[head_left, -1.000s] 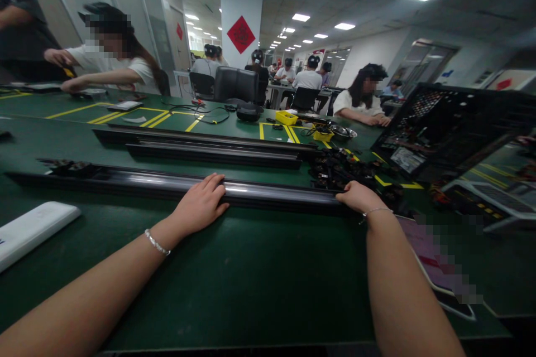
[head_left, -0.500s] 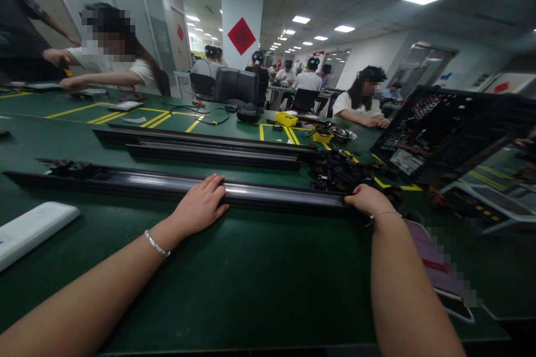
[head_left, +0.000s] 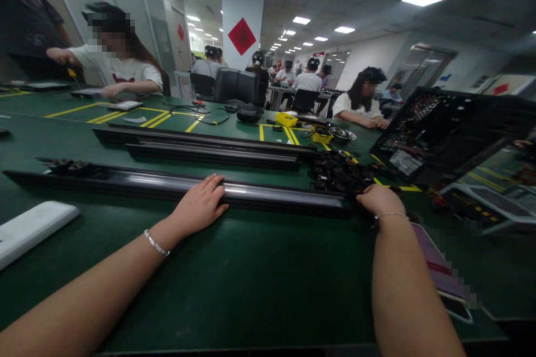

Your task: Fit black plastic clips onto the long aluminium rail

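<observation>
A long black metal rail (head_left: pixel 159 179) with a shiny channel lies across the green table. My left hand (head_left: pixel 205 203) grips it near the middle, fingers over the top and thumb along the near side. Small dark parts (head_left: pixel 71 166) sit in the channel toward its left end. Just past the right end is my right hand (head_left: pixel 382 202), its fingers bent together; what they hold, if anything, is hidden. Beside that hand is a pile of small black parts (head_left: pixel 339 172). Two more black rails (head_left: pixel 213 155) lie behind the first.
A white box-like object (head_left: pixel 37 228) lies at left, and a phone-like purple object (head_left: pixel 438 262) by my right forearm. An open black computer case (head_left: pixel 452 128) stands at right. Farther back are a yellow bin (head_left: pixel 286 119), cables (head_left: pixel 213 111) and seated co-workers (head_left: pixel 125 61).
My right hand has shifted a little to the right, away from the rail's end. My left hand stays in place on the rail. The co-worker at left has moved their hands.
</observation>
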The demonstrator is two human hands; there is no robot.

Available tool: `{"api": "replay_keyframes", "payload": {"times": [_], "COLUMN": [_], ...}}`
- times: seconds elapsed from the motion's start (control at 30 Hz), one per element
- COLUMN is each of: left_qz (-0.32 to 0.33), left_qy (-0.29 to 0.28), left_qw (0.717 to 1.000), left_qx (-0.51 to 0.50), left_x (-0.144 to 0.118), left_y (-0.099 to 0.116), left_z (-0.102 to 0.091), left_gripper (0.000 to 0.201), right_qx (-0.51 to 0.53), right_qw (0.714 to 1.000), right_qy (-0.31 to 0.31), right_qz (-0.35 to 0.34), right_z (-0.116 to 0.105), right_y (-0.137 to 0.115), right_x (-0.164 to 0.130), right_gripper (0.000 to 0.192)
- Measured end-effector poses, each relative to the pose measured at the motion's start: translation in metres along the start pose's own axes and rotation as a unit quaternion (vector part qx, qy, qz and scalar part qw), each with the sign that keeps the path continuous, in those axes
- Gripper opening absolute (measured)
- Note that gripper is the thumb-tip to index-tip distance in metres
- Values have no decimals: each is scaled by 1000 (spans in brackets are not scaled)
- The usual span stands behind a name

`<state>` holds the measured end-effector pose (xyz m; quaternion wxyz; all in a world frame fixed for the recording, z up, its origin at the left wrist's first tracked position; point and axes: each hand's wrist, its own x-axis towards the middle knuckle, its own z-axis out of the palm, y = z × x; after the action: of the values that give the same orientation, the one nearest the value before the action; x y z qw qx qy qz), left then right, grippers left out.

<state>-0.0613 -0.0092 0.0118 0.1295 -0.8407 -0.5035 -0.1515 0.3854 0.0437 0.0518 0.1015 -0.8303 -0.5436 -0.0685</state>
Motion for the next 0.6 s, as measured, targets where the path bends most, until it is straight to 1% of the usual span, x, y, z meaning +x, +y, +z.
{"api": "replay_keyframes", "payload": {"times": [0.03,0.1,0.17,0.23,0.3,0.43,0.6], "left_qz": [0,0,-2,-4,-9,-20,-66], "left_qy": [1,0,-4,-11,-18,-19,22], "left_qw": [1000,1000,1000,1000,1000,999,996], "left_qx": [-2,-3,-4,-8,-15,-43,-54], "left_x": [0,0,0,0,0,0,-2], "left_y": [0,0,0,0,0,-5,-22], "left_z": [0,0,0,-1,-2,-4,-9], "left_gripper": [26,27,29,33,38,44,44], "right_qx": [2,8,17,24,33,66,101], "right_qw": [1000,997,992,988,985,979,980], "right_qy": [16,76,127,151,164,181,157], "right_qz": [15,25,0,-29,-47,-67,-66], "right_z": [-1,-3,-3,1,9,25,31], "right_y": [-2,-8,-17,-24,-26,-21,-19], "right_x": [-2,-7,-12,-14,-13,-6,-2], "right_gripper": [26,32,34,34,33,31,41]}}
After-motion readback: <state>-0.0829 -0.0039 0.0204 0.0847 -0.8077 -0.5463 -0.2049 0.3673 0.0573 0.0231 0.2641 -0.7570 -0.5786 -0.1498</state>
